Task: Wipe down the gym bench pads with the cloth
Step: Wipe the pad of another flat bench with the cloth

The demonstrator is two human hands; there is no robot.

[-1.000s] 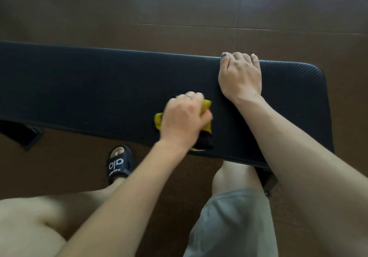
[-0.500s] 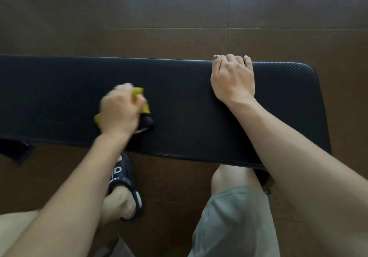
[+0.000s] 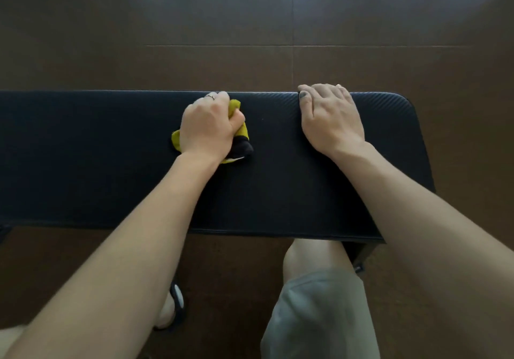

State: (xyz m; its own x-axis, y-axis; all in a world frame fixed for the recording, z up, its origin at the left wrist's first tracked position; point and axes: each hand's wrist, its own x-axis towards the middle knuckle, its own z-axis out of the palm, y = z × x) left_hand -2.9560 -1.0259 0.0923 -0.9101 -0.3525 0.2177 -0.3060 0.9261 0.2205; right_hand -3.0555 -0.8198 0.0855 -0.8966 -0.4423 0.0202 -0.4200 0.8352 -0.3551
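Since 0.5 s ago, left hand (image 3: pixel 207 127), clenching cloth (image 3: pixel 241 132), swept right toward far pad (image 3: pixel 111 158) edge; right hand (image 3: pixel 332 119) rests flat, bracing.

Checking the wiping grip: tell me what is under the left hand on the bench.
The left hand grips a bunched yellow and black cloth against the black textured bench pad. The cloth's middle is covered.

The single head view looks steeply down, close over the bench pad (image 3: pixel 278 191), apparently centred just right of the left hand (image 3: pixel 208 127) gripping the cloth (image 3: pixel 242 132).
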